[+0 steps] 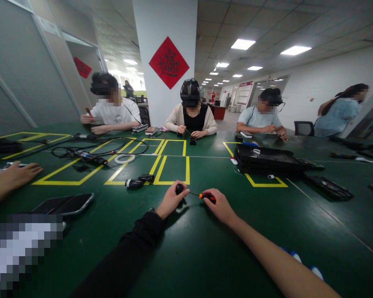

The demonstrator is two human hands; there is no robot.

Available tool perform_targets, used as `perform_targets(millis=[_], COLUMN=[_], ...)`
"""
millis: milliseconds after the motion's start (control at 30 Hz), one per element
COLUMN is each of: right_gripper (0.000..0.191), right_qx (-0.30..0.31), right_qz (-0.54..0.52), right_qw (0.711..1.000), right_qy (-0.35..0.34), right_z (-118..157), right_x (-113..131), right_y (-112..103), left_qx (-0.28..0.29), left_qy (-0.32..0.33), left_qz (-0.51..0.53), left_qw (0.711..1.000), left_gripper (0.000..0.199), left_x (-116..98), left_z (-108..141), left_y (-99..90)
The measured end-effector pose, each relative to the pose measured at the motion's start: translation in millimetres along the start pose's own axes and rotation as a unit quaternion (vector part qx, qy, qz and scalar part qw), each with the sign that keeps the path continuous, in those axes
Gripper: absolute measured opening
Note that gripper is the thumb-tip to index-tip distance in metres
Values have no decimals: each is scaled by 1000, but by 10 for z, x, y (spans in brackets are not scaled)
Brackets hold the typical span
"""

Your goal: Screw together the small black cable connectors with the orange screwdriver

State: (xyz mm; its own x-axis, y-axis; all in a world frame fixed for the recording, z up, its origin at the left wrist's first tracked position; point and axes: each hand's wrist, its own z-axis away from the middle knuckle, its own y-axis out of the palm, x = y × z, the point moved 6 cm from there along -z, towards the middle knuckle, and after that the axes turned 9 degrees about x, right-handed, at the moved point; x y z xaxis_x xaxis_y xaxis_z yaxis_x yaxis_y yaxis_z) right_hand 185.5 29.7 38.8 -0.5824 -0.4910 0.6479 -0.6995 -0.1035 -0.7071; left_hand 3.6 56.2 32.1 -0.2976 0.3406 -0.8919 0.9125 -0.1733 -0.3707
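My left hand (170,199), below a black sleeve, is closed around a small dark rounded part (179,189) just above the green table (186,256). My right hand (221,205) grips a screwdriver (200,195) by its black and orange handle. The thin shaft points left, and its tip meets or comes very near the dark part; which of the two I cannot tell. Beyond my left hand lie black cylindrical connectors (133,183), one with a pale band.
A stack of black trays (264,159) stands at the right, with a flat black part (329,187) beside it. Black cables (102,145) and a white ring (124,159) lie at the left. A phone (64,205) is nearby. Another person's hand (17,176) rests far left; several people sit opposite.
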Motion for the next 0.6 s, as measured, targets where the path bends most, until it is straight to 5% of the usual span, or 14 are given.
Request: perform_targets(millis=[600], right_gripper=[15], right_qx=[-5], right_qz=[34], right_qw=[999], right_qy=[-13], right_z=[-9], right_x=[-1], right_y=[23], left_qx=[16], left_qy=[1], left_qz=[24], left_qw=[1000], left_gripper=[22], left_x=[13], left_z=[16], left_y=[24])
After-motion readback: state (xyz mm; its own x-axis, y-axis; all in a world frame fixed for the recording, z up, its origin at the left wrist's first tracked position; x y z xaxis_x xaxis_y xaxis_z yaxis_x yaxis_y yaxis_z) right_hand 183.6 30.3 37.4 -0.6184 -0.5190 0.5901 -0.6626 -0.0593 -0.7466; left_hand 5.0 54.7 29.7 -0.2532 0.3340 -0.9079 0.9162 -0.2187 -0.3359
